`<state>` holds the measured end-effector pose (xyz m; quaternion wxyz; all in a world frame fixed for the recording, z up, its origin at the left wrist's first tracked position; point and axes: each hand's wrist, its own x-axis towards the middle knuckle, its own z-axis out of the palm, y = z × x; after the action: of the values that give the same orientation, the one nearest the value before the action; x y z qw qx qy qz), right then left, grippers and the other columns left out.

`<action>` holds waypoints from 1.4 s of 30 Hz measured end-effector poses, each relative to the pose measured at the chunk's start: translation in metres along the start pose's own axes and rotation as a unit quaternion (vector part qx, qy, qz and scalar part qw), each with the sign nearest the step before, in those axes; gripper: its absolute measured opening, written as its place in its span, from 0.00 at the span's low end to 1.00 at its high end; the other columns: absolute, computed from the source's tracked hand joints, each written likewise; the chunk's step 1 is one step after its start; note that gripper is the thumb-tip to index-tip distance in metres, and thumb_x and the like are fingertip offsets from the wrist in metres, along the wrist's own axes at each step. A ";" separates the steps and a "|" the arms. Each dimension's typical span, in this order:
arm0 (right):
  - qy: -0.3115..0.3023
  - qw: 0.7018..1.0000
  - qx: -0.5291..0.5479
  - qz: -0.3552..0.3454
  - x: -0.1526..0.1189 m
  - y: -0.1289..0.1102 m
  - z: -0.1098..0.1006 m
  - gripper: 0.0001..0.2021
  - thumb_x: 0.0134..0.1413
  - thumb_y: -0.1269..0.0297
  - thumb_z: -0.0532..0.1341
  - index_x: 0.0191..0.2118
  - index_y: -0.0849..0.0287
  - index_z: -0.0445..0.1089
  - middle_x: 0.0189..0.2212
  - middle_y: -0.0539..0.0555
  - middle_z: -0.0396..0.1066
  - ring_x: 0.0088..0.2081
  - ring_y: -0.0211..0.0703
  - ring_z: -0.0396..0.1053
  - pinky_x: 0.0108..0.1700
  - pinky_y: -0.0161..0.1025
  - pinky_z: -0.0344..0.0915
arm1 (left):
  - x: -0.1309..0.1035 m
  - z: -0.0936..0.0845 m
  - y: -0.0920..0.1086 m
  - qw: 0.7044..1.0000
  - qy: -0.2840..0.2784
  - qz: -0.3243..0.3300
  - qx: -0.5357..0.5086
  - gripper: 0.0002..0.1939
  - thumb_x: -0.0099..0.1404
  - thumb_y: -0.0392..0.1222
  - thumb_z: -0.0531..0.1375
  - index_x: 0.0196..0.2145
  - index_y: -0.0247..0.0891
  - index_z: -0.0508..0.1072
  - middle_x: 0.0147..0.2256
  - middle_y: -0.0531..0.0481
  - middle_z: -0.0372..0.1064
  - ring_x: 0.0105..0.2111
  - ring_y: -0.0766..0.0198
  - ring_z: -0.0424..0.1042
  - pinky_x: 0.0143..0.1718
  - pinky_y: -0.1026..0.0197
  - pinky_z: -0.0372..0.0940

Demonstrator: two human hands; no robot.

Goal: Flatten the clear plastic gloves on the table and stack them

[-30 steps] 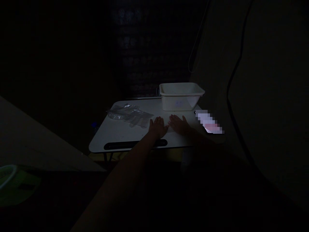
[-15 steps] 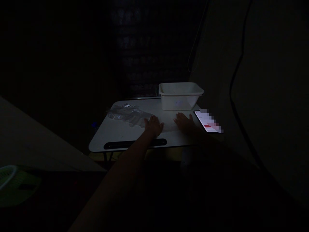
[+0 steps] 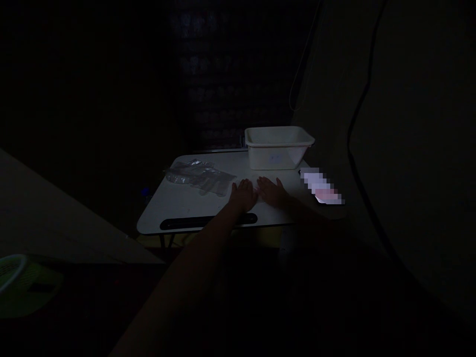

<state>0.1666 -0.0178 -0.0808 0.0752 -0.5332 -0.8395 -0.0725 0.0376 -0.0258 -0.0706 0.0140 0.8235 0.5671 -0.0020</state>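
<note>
Both palms face down over a small white table (image 3: 201, 204) in a dark room. My left hand (image 3: 243, 196) lies flat with its fingers stretched out. Close beside it, my right hand (image 3: 272, 192) is also flat, its thumb apart and its fingertips near my left hand. Under and around the hands there seems to be a thin clear plastic sheet or bag (image 3: 254, 180), hard to make out in the dim light. To the left of my left hand lies a crumpled pile of clear plastic bags (image 3: 203, 177), with shiny folds at its far end.
A white plastic tub (image 3: 277, 156) stands at the table's back right. A lit phone (image 3: 320, 187), partly blurred out, lies at the right edge. A dark slot (image 3: 189, 223) runs along the front edge. A green basket (image 3: 33, 290) sits low at left; a cable (image 3: 351, 134) hangs at right.
My right hand has moved left toward my left hand. My left hand has shifted slightly right, away from the pile of bags. The tub and the pile stay where they were.
</note>
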 end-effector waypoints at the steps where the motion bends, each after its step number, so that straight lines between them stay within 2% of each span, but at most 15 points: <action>1: -0.006 1.000 -0.005 -0.005 -0.001 0.001 0.000 0.23 0.56 0.59 0.37 0.52 0.63 0.52 0.54 0.59 0.50 0.55 0.45 0.47 0.51 0.56 0.45 | 0.000 0.000 0.000 1.000 -0.004 0.000 0.001 0.28 0.62 0.46 0.33 0.55 0.26 0.45 0.56 0.40 0.40 0.56 0.58 0.38 0.53 0.48 0.39; 5: -0.002 0.999 -0.027 -0.025 -0.004 0.009 0.003 0.23 0.56 0.59 0.37 0.52 0.63 0.52 0.55 0.61 0.49 0.55 0.47 0.47 0.50 0.57 0.45 | -0.001 0.000 0.000 1.000 -0.012 -0.010 0.007 0.30 0.61 0.49 0.34 0.55 0.26 0.45 0.57 0.39 0.38 0.56 0.57 0.37 0.53 0.49 0.39; 13: 0.028 0.998 -0.052 -0.009 -0.010 0.023 0.013 0.22 0.56 0.61 0.36 0.52 0.63 0.52 0.54 0.62 0.49 0.55 0.46 0.47 0.50 0.58 0.44 | -0.005 -0.004 -0.005 0.999 -0.028 -0.030 0.012 0.32 0.60 0.53 0.32 0.56 0.28 0.44 0.57 0.40 0.36 0.56 0.56 0.35 0.52 0.45 0.37; 21: 0.014 0.997 -0.071 -0.024 -0.023 0.036 0.006 0.19 0.55 0.67 0.38 0.49 0.58 0.57 0.54 0.60 0.51 0.55 0.49 0.46 0.49 0.61 0.45 | -0.004 0.002 -0.011 0.999 -0.007 -0.029 0.022 0.32 0.60 0.53 0.31 0.55 0.27 0.44 0.57 0.39 0.38 0.56 0.56 0.36 0.52 0.44 0.37; 26: 0.027 0.997 -0.070 0.007 -0.024 0.032 -0.003 0.21 0.56 0.66 0.37 0.48 0.62 0.59 0.53 0.63 0.53 0.55 0.51 0.47 0.48 0.61 0.45 | -0.006 0.001 -0.010 0.999 0.009 -0.040 0.030 0.32 0.61 0.52 0.32 0.55 0.24 0.45 0.56 0.36 0.40 0.56 0.54 0.36 0.52 0.48 0.37; 31: 0.048 0.997 -0.024 0.048 -0.004 0.017 -0.005 0.22 0.56 0.61 0.36 0.51 0.65 0.55 0.53 0.63 0.51 0.54 0.48 0.48 0.49 0.58 0.46 | -0.004 -0.003 -0.003 0.999 0.040 -0.015 0.022 0.30 0.61 0.49 0.35 0.54 0.23 0.47 0.56 0.37 0.42 0.56 0.55 0.39 0.53 0.52 0.38; 34: 0.038 0.999 0.006 0.033 0.007 0.006 -0.003 0.23 0.55 0.59 0.37 0.52 0.66 0.53 0.54 0.62 0.51 0.54 0.46 0.49 0.51 0.55 0.45 | -0.001 -0.003 0.005 0.999 0.048 0.004 0.011 0.27 0.61 0.44 0.35 0.54 0.23 0.47 0.55 0.37 0.44 0.55 0.57 0.41 0.53 0.54 0.39; 38: 0.011 1.000 0.013 0.005 0.008 -0.002 -0.001 0.23 0.56 0.59 0.36 0.52 0.65 0.53 0.54 0.60 0.51 0.55 0.44 0.47 0.51 0.53 0.45 | 0.001 -0.002 0.010 0.999 0.027 0.016 0.007 0.26 0.61 0.43 0.36 0.54 0.25 0.48 0.55 0.39 0.44 0.55 0.58 0.42 0.53 0.54 0.41; 42: 0.000 1.000 -0.008 -0.010 0.001 0.008 0.003 0.23 0.56 0.61 0.36 0.52 0.64 0.53 0.54 0.61 0.50 0.55 0.45 0.47 0.51 0.55 0.45 | 0.003 -0.001 0.008 1.000 -0.007 0.001 0.009 0.28 0.61 0.46 0.35 0.54 0.24 0.46 0.56 0.38 0.40 0.56 0.56 0.38 0.53 0.52 0.39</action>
<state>0.1732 -0.0133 -0.0831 0.0705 -0.5251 -0.8443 -0.0799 0.0460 -0.0263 -0.0698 0.0109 0.8239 0.5665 -0.0127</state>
